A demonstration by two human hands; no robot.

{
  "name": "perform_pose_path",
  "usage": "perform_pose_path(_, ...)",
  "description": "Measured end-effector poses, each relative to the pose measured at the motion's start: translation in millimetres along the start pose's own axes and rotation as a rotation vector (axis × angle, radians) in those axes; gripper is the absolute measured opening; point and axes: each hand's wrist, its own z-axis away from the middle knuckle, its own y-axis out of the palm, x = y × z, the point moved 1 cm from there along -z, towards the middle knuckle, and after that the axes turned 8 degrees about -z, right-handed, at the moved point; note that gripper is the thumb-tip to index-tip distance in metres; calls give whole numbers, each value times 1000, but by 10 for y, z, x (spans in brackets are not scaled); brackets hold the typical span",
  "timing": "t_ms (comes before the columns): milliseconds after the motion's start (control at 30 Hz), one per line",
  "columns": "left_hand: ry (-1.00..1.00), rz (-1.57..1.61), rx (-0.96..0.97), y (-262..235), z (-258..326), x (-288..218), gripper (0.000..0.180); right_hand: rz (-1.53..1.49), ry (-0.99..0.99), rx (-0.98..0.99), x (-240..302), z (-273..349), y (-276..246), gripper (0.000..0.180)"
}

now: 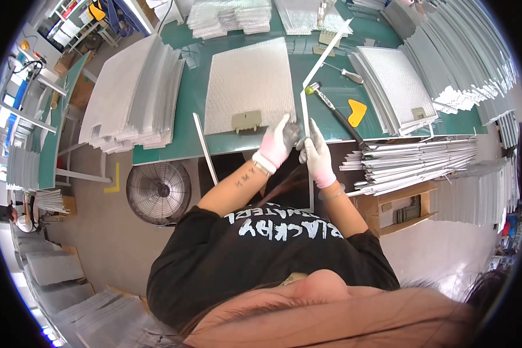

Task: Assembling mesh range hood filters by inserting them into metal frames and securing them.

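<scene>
A long white bent frame strip (307, 119) runs from the far side of the green table to below its front edge. My right hand (317, 155), in a white and pink glove with grey fingertips, is closed around this strip. On its left side, my left hand (277, 142) is gloved the same way, its fingers curled at the near right corner of a pale mesh panel (250, 81). What those fingers grip is hidden. A greenish-grey plate (246, 120) lies on the panel's near edge. Another white strip (205, 148) leans over the table edge, left of the panel.
Right of the strip lie a black-handled hammer (337, 113), a yellow scraper (357, 112) and a screwdriver (351, 75). Mesh panel stacks flank them, left (130, 93) and right (394, 87). White strips (412, 165) pile below the table edge. A floor fan (159, 192) stands at lower left.
</scene>
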Motion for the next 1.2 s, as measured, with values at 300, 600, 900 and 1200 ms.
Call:
perform_pose_path(300,-37,159,-199,-56,-572,165,25,-172,175,39,-93,-144,72,55)
perform_pose_path(600,-297,1120,56,100,-125,-88,30,305,95,-17,129,-1090,1,50)
perform_pose_path(900,156,-1125,-610,-1911,390,-257,33,-236,413,129,153,-1128,-140,12)
perform_pose_path(1200,-178,672,-109,-2128,356,-247,91,-210,354,131,155,-949,15,17)
